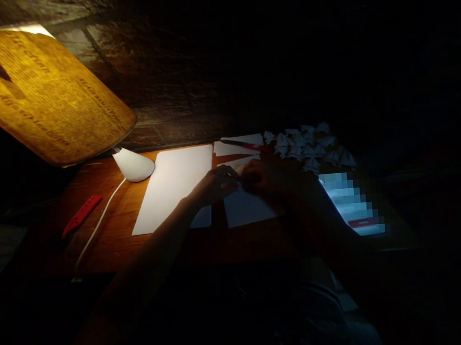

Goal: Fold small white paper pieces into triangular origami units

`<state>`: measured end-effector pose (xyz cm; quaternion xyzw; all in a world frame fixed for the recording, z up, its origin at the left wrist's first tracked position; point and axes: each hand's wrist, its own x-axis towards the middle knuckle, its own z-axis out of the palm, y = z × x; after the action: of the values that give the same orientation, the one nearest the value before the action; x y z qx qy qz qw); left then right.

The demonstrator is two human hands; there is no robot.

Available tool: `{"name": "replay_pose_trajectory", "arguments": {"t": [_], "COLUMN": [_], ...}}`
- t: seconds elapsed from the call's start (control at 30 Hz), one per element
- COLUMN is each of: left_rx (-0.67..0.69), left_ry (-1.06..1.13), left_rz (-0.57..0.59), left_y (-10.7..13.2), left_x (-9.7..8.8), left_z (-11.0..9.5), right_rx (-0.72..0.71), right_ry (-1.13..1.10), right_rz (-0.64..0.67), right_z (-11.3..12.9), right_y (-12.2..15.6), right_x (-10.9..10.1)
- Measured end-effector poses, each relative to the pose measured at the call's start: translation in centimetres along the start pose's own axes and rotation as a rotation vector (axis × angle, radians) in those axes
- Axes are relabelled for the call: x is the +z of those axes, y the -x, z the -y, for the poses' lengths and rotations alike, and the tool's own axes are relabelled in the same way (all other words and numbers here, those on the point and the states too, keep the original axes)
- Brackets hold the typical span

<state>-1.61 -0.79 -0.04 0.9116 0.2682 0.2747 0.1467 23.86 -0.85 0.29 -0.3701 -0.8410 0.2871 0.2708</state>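
Note:
Above a white sheet [247, 208] on the desk, my left hand [217, 183] and my right hand [260, 174] meet, fingers closed. Between their fingertips is a small piece of paper [239, 185], mostly hidden by the fingers and dim light; its shape is hard to make out. A stack of white paper [175, 182] lies left of the hands, partly under my left forearm. Just beyond the hands, scissors with red handles [252, 147] rest on more white paper [228, 148]. Several small folded paper pieces [310, 147] are heaped at the back right.
A lamp with a printed yellow shade [57, 96] and white base [134, 165] stands at the left, its white cord [98, 220] running to the front edge. A red-handled tool [81, 216] lies beside it. A lit screen [350, 203] is at the right. Behind is a wall [160, 87].

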Motion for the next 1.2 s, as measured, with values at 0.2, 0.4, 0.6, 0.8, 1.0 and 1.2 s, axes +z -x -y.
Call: {"name": "replay_pose_trajectory", "arguments": {"t": [0.2,0.4,0.6,0.8,1.0,1.2], "left_rx": [0.012,-0.004,-0.007,-0.009,-0.007,0.005], "left_ry": [-0.021,-0.012,0.02,0.048,0.055,0.056], "left_rz": [-0.009,-0.002,-0.015,-0.005,-0.009,-0.003], "left_y": [-0.12,-0.27,-0.37,-0.38,-0.46,-0.42], "left_x": [-0.02,-0.13,-0.03,-0.21,-0.25,-0.23], "left_z": [-0.13,-0.44,-0.47,-0.74,-0.76,-0.62], "right_rx": [-0.014,-0.034,-0.025,-0.016,-0.013,-0.001], "right_ry": [-0.079,-0.149,-0.168,-0.148,-0.121,-0.146], "right_rz": [0.012,0.019,0.035,0.037,0.04,0.037], "right_z": [0.01,-0.27,-0.29,-0.26,0.11,0.25], "right_y": [-0.18,-0.21,-0.28,-0.42,-0.39,-0.23], "right_x": [0.2,0.24,0.12,0.12,0.04,0.19]}}
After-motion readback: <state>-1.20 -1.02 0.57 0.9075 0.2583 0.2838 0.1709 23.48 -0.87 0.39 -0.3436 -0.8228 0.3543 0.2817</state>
